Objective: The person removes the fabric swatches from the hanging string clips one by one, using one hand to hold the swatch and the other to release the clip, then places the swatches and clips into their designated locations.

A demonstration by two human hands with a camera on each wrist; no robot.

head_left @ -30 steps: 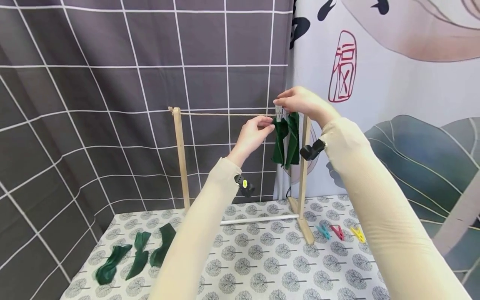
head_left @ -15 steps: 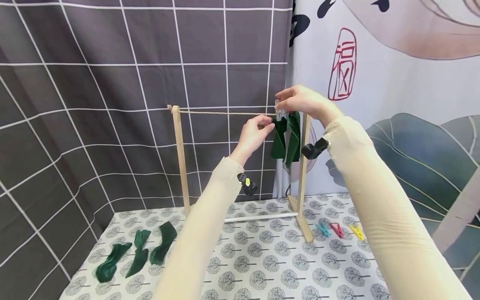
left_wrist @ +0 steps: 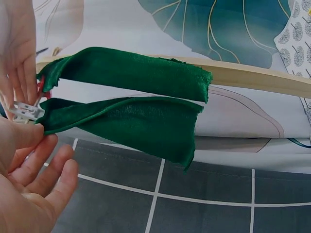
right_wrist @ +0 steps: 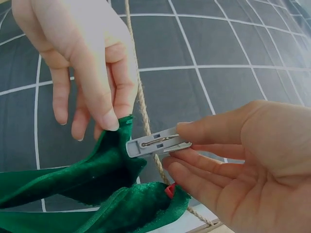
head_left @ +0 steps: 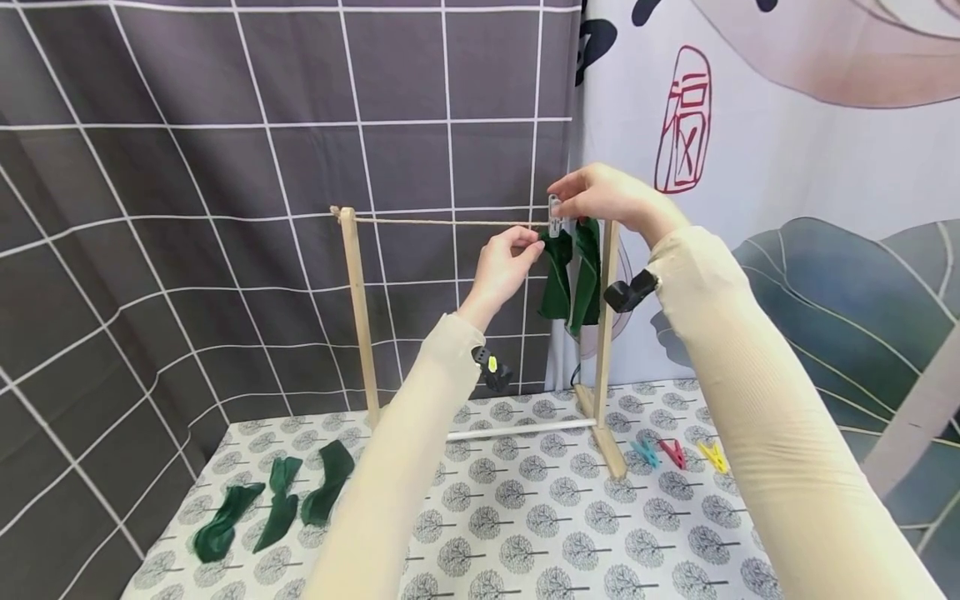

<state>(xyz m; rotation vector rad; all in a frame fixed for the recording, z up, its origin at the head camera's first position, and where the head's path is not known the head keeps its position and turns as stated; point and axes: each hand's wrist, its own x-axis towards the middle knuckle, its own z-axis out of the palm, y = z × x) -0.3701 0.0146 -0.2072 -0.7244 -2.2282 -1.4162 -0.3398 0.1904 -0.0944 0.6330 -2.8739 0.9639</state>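
Note:
My left hand (head_left: 504,268) pinches the top corner of a dark green velvet cloth strip (left_wrist: 141,121) at the rope line (right_wrist: 142,97). With thumb and fingers my right hand (right_wrist: 233,150) pinches a grey clothespin (right_wrist: 154,141), its jaws over the strip's top edge and the rope. Beside it hangs a second green velvet strip (left_wrist: 131,73), closer to the right post, with a bit of a red clothespin (right_wrist: 170,190) showing at its top. Both strips dangle well above the table.
The rope runs between two wooden posts (head_left: 358,308) joined low down by a white bar (head_left: 525,429). Three green strips (head_left: 279,508) lie at the table's left. Blue (head_left: 647,452), red (head_left: 672,454) and yellow clothespins (head_left: 713,456) lie right of the stand. A dark grid curtain (head_left: 300,167) backs it.
The right fingers have shifted slightly down on the grey clothespin, so more of its top shows. The left hand keeps its pinch on the strip. The head view has tilted a little.

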